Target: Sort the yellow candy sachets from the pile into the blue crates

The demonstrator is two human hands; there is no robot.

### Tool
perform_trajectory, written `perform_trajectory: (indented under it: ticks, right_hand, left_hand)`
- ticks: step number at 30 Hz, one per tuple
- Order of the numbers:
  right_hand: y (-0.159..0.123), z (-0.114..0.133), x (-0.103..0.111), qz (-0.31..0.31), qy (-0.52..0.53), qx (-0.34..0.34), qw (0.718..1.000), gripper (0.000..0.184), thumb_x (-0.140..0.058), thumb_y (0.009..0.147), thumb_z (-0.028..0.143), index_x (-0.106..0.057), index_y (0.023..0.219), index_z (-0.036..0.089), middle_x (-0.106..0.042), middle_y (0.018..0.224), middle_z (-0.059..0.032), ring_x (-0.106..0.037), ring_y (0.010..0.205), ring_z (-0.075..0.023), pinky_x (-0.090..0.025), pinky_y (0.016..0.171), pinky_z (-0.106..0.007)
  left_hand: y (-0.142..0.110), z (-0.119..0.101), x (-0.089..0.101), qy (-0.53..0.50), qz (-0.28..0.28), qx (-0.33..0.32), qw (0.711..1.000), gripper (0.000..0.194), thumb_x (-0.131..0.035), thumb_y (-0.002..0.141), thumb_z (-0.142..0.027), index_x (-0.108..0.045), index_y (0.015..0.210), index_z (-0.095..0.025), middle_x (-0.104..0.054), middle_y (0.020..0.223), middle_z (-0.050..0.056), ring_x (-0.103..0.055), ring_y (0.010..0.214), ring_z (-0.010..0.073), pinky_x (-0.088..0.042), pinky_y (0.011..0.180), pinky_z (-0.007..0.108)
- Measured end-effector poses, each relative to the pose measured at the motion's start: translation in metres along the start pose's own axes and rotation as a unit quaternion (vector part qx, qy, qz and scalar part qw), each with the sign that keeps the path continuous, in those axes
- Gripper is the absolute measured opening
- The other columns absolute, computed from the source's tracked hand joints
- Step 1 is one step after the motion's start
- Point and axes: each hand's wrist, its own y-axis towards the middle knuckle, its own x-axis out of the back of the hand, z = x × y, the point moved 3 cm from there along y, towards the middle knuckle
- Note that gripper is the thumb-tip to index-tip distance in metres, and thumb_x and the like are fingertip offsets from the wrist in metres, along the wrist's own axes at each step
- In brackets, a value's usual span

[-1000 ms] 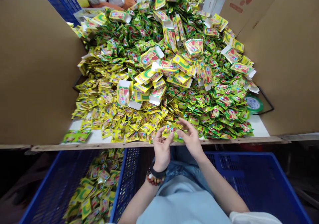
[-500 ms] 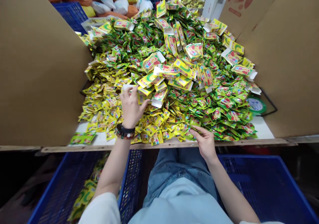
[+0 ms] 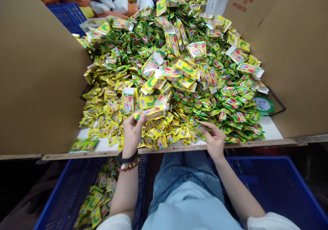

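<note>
My left hand [image 3: 132,131] is closed on one end of a small yellow candy box [image 3: 151,112], held sideways above the heap and slightly blurred. In my right hand [image 3: 214,139], thumb and fingers pinch a small green sachet [image 3: 204,126], seen nearly edge-on at the front of the pile. Yellow sachets [image 3: 159,132] lie between and left of my hands; green sachets [image 3: 233,103] are heaped to the right. More small boxes, several with white flaps standing out, rest on the pile, such as an upright box [image 3: 128,100] just beyond my left hand.
Cardboard walls [image 3: 43,80] flank the table on both sides. Below the wooden front edge [image 3: 102,154] stand a left blue crate [image 3: 55,192] holding filled packs and a right blue crate [image 3: 276,189]. A green tape roll [image 3: 263,105] lies at the right. Stuffed bags [image 3: 120,5] are behind.
My left hand has taken a small box from the pile and drawn it back toward me. My right hand has shifted slightly right, still pinching the green sachet.
</note>
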Motion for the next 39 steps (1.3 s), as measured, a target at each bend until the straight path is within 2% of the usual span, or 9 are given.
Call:
perform_trajectory:
  ticks: [5, 11, 15, 18, 21, 29, 32, 35, 39]
  right_hand:
    - [0.011, 0.019, -0.02, 0.029, 0.029, 0.027, 0.999, 0.014, -0.068, 0.08, 0.031, -0.075, 0.09, 0.024, -0.075, 0.09, -0.0039, -0.07, 0.088, -0.0204, -0.056, 0.08, -0.033]
    - [0.022, 0.008, -0.021, 0.236, -0.011, -0.062, 0.97, 0.02, -0.067, 0.08, 0.031, -0.074, 0.094, 0.02, -0.074, 0.092, -0.0025, -0.068, 0.085, -0.0185, -0.053, 0.077, -0.029]
    - [0.02, 0.011, -0.005, 0.243, -0.04, -0.082, 0.966, 0.019, -0.071, 0.077, 0.031, -0.076, 0.091, 0.019, -0.076, 0.091, -0.0034, -0.068, 0.086, -0.0203, -0.052, 0.08, -0.031]
    - [0.016, 0.023, 0.001, 0.295, -0.063, -0.063, 0.951, 0.019, -0.067, 0.08, 0.029, -0.077, 0.095, 0.021, -0.076, 0.094, -0.0035, -0.069, 0.09, -0.0215, -0.052, 0.084, -0.033]
    - [0.011, 0.035, 0.002, 0.345, -0.128, -0.015, 0.93, 0.025, -0.057, 0.086, 0.019, -0.075, 0.102, 0.023, -0.075, 0.1, -0.0035, -0.068, 0.096, -0.0221, -0.052, 0.089, -0.035]
    - [0.005, 0.045, -0.011, 0.286, -0.438, 0.151, 0.839, 0.029, -0.055, 0.086, 0.01, -0.073, 0.105, 0.023, -0.063, 0.089, -0.0065, -0.062, 0.082, -0.0207, -0.051, 0.072, -0.031]
    - [-0.003, 0.031, -0.022, 0.211, -0.403, 0.235, 0.859, 0.039, -0.051, 0.091, 0.011, -0.063, 0.126, 0.023, -0.068, 0.095, -0.0068, -0.064, 0.085, -0.0199, -0.05, 0.075, -0.031]
    - [-0.016, 0.013, -0.027, 0.122, -0.359, 0.34, 0.861, 0.029, -0.056, 0.094, 0.018, -0.065, 0.12, 0.022, -0.075, 0.096, -0.0054, -0.066, 0.09, -0.0196, -0.044, 0.087, -0.035]
    - [-0.027, 0.001, -0.022, 0.102, -0.351, 0.315, 0.876, 0.021, -0.058, 0.094, 0.022, -0.069, 0.111, 0.028, -0.078, 0.094, -0.0003, -0.065, 0.105, -0.023, -0.027, 0.101, -0.046]
  left_hand:
    - [-0.05, 0.026, -0.038, -0.237, 0.099, 0.157, 0.954, 0.049, -0.073, 0.07, -0.061, -0.066, 0.086, -0.016, -0.066, 0.075, 0.003, -0.057, 0.056, 0.0122, -0.045, 0.047, 0.023]
    - [-0.085, 0.037, -0.07, -0.29, 0.087, 0.189, 0.934, 0.051, -0.064, 0.077, -0.066, -0.062, 0.087, -0.016, -0.067, 0.075, 0.004, -0.058, 0.055, 0.012, -0.047, 0.051, 0.023]
    - [-0.09, 0.025, -0.065, -0.061, 0.056, -0.019, 0.996, 0.053, -0.067, 0.079, -0.057, -0.06, 0.115, -0.019, -0.066, 0.116, 0.012, -0.062, 0.108, 0.0242, -0.05, 0.093, 0.039]
    - [-0.091, 0.013, -0.073, 0.124, 0.142, -0.207, 0.96, 0.075, -0.081, 0.066, -0.044, -0.052, 0.131, -0.021, -0.059, 0.13, 0.014, -0.055, 0.121, 0.0306, -0.044, 0.103, 0.046]
    - [-0.095, 0.014, -0.09, 0.19, 0.22, -0.258, 0.922, 0.06, -0.074, 0.07, -0.028, -0.056, 0.126, -0.019, -0.068, 0.109, 0.011, -0.066, 0.099, 0.0274, -0.053, 0.085, 0.039]
    - [-0.121, 0.023, -0.131, 0.112, 0.126, -0.243, 0.955, 0.052, -0.071, 0.069, -0.027, -0.056, 0.118, -0.016, -0.069, 0.097, 0.01, -0.068, 0.086, 0.0253, -0.056, 0.076, 0.038]
    - [-0.123, 0.029, -0.136, 0.053, 0.084, -0.217, 0.971, 0.055, -0.072, 0.072, -0.031, -0.053, 0.121, -0.016, -0.069, 0.104, 0.012, -0.069, 0.094, 0.0252, -0.057, 0.082, 0.038]
    - [-0.122, 0.035, -0.136, 0.033, 0.051, -0.196, 0.979, 0.057, -0.072, 0.074, -0.03, -0.052, 0.126, -0.016, -0.068, 0.113, 0.014, -0.068, 0.103, 0.026, -0.057, 0.089, 0.04]
    - [-0.123, 0.037, -0.135, 0.031, 0.049, -0.209, 0.976, 0.051, -0.067, 0.079, -0.029, -0.053, 0.127, -0.018, -0.068, 0.115, 0.013, -0.068, 0.106, 0.0244, -0.057, 0.091, 0.039]
